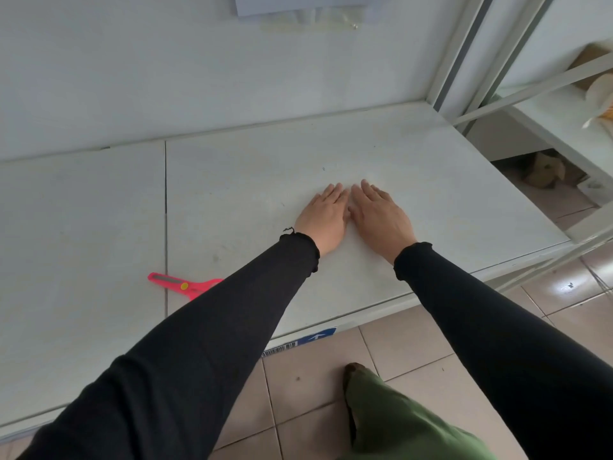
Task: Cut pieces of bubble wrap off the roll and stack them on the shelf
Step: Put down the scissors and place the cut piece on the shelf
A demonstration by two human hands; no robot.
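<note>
Nearest to the camera there's tiled floor point(414, 346) and a green trouser leg point(398, 419) with a brown shoe tip point(353, 368) poking out, right under the front edge of the shelf point(99, 210). A blue sticker with a white arrow point(316, 336) and a barcode label point(280, 349) sit on that front edge.

Both arms in black sleeves point(205, 343) reach up from the bottom of the frame over the white shelf surface. Pink scissors point(184, 285) with a yellow pivot lie flat on the shelf near the front edge, blades closed and pointing left, right across the seam between the two shelf panels. The handle end is hidden under the left sleeve.

Further in, around the middle of the right panel, the left hand point(323, 219) and the right hand point(379, 215) are both flat, palms down, fingers straight and held close together, not gripping anything. They sit side by side, thumbs nearly touching, fingertips angled toward each other.

Honestly can't make out any bubble wrap under the hands. The surface there just looks pale, so if there's a clear sheet I can't tell. No roll in view either.

At the back edge the shelf meets a white wall point(199, 78). A grey sheet point(298, 5) hangs at the top of the wall. Off the right back corner a white metal upright point(457, 51) rises, and past it another rack holds a cardboard box point(590, 64).
</note>
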